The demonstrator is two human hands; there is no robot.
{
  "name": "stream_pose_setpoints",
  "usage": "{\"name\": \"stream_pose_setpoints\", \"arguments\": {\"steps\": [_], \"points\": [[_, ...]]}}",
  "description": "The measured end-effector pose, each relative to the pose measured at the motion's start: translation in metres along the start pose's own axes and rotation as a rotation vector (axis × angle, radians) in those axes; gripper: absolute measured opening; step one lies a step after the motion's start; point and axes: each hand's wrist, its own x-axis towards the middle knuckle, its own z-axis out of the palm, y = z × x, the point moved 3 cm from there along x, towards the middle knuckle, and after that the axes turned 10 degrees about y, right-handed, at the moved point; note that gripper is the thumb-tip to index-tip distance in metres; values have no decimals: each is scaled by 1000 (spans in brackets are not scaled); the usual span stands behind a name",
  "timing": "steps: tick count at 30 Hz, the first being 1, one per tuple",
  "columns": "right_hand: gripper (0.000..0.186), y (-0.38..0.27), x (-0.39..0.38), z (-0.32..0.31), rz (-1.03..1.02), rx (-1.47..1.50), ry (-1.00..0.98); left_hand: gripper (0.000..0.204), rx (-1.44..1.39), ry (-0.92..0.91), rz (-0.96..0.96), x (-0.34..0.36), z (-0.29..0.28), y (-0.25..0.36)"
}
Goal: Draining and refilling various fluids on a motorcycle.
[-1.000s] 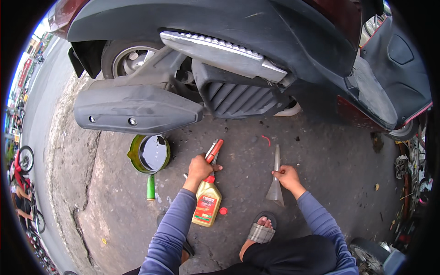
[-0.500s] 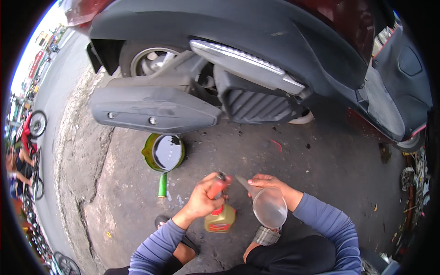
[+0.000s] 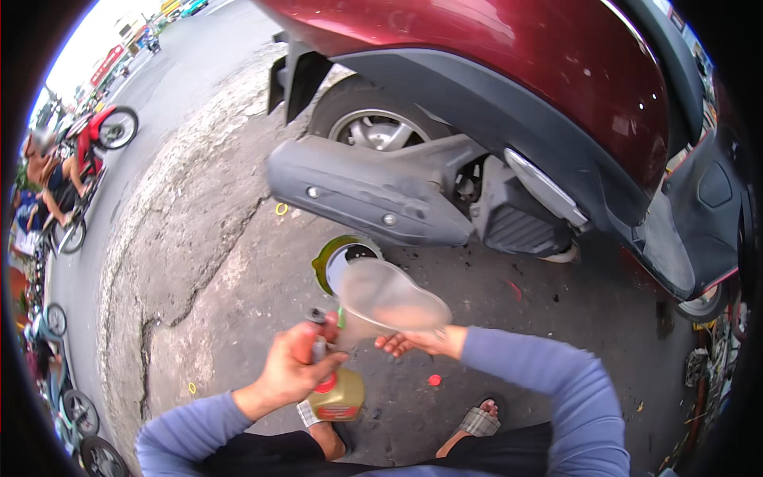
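My left hand [image 3: 290, 370] is closed round a red object with a dark tip [image 3: 315, 324]; its kind is unclear. A gold-coloured bottle [image 3: 342, 395] with a red neck shows just below that hand, overlapping my left foot. I cannot tell whether the hand grips the bottle too. In my right hand [image 3: 417, 340] is a clear plastic funnel [image 3: 389, 294], smeared by motion, its wide mouth facing up. The funnel overlaps the near right side of a green-rimmed basin [image 3: 322, 266] holding dark, shiny liquid. A red cap [image 3: 435, 380] lies on the ground between my feet.
A red and grey scooter [image 3: 509, 48] stands across the far side, its exhaust cover [image 3: 366, 191] low above the basin. At the left, a broken concrete edge [image 3: 191, 306] borders the road, where people ride on a red motorbike [image 3: 99, 135].
The funnel has moved left and tipped, from beside my right knee to over the basin's edge. My left hand and the bottle have shifted left. The view has turned, and the red cap now shows.
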Motion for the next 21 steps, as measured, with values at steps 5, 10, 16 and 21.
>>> {"name": "stream_pose_setpoints", "arguments": {"steps": [5,10,16,21], "points": [[59,89,148,56,46,90,343,93,-53,276,-142,-38,-85,26],[23,96,195,71,-116,628,426,40,-127,553,-43,-41,-107,49],[19,84,156,70,-141,389,659,37,-150,599,13,-16,-138,23],[19,99,95,32,-171,198,751,50,-130,510,-5,8,-117,8]]}}
